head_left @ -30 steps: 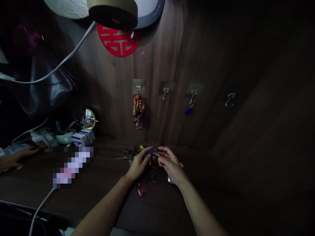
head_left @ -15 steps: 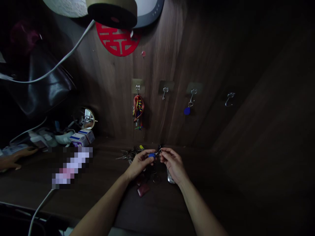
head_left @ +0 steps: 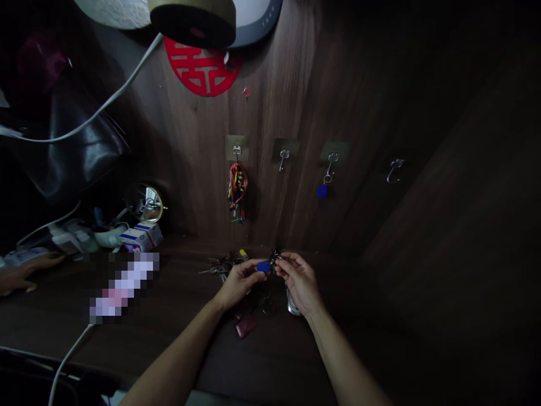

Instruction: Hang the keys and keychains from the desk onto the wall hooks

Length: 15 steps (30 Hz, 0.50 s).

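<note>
From where I stand, a heap of keys (head_left: pixel 218 269) lies on the dark shelf (head_left: pixel 181 299), just beside the left hand (head_left: pixel 237 283), whose thumb and fingertips pinch a blue fob (head_left: pixel 264 267), apparently to steady it. The fob is between both hands; the curled right hand (head_left: pixel 300 282) seems to nip its metal ring (head_left: pixel 277 259), countering that grip. Rightward, another blue fob (head_left: pixel 322 191) hangs from a wall hook (head_left: pixel 332 160), which keeps it off the shelf.

Smooth plastic tag (head_left: pixel 263 267), shiny metal hooks (head_left: pixel 332 158), wood-grained wall (head_left: pixel 283 101)
</note>
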### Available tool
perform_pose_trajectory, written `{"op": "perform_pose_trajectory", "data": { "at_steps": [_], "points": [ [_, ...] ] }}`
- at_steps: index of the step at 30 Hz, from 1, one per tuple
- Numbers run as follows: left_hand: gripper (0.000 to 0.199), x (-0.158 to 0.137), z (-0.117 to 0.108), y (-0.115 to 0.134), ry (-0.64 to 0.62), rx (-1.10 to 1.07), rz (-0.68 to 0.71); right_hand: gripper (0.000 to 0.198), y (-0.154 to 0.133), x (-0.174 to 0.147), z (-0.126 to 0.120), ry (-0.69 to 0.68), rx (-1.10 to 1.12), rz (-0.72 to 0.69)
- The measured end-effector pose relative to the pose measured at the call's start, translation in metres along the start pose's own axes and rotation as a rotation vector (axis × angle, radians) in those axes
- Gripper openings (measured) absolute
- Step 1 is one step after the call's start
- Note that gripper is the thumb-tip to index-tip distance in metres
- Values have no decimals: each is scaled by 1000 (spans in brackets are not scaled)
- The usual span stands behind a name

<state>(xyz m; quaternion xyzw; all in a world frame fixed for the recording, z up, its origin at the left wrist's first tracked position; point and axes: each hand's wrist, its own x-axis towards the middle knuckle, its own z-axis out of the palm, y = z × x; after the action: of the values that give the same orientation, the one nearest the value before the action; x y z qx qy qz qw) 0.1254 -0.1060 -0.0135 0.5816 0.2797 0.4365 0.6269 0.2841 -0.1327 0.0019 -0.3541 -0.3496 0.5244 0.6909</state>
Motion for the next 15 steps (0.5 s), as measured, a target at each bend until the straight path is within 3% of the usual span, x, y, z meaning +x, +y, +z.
{"op": "perform_pose_trajectory", "data": {
  "at_steps": [8,15],
  "points": [
    [32,-2,4,1,-8,67,7,23,2,1,-2,40,-72,-65],
    [32,0,2,1,29,-38,-1,27,3,0,1,5,-106,-14]
  ]
}}
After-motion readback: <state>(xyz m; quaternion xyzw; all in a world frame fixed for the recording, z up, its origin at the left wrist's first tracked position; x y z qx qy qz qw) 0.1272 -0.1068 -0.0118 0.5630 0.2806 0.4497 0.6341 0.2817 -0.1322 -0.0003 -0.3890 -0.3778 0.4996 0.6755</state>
